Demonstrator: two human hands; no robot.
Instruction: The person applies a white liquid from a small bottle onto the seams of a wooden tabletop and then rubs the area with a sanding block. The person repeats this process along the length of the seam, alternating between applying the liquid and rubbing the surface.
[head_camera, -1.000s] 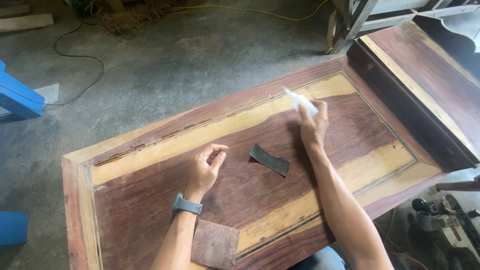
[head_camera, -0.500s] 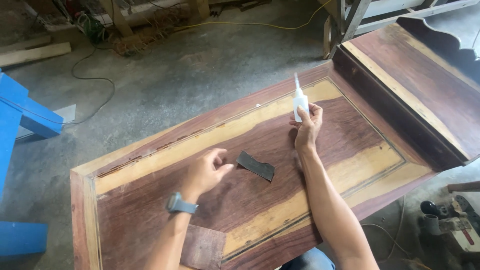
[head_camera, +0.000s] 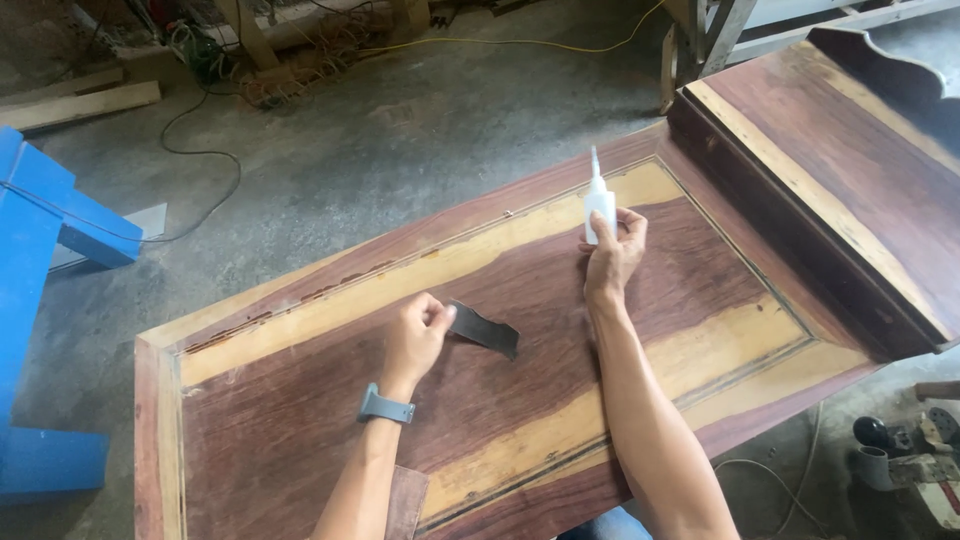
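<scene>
a: head view, workshop. right hand (head_camera: 612, 255) closed round a small white squeeze bottle (head_camera: 599, 212), nozzle pointing up, held just above the far part of a dark wood panel (head_camera: 300, 440) with pale yellow streaks.

b: left hand (head_camera: 415, 335)?

a: fingers pinched narrow on one end of a thin dark scraper blade (head_camera: 485, 328), other end lying on the panel near its middle. grey wristwatch (head_camera: 385, 407) on that wrist.

b: and the join along the far frame?

a: rough, chipped in places along the pale strip (head_camera: 330, 292) to the left. cannot tell whether any glue sits there yet.

b: doing this well, then?

a: probably a matter of tipping the nozzle down right at the gap, squeezing lightly, keeping the bead thin. blade held flat and low, ready beside the seam rather than over it. firm grip on the bottle, no drips on the finished face.

b: surroundings?

a: second panel (head_camera: 850, 150) lying to the right, touching or just beside the first. blue stand (head_camera: 40, 230) at left, cables (head_camera: 200, 170) and timber offcuts (head_camera: 80, 105) on the concrete floor (head_camera: 400, 130), a power tool (head_camera: 910, 445) low at right.
</scene>
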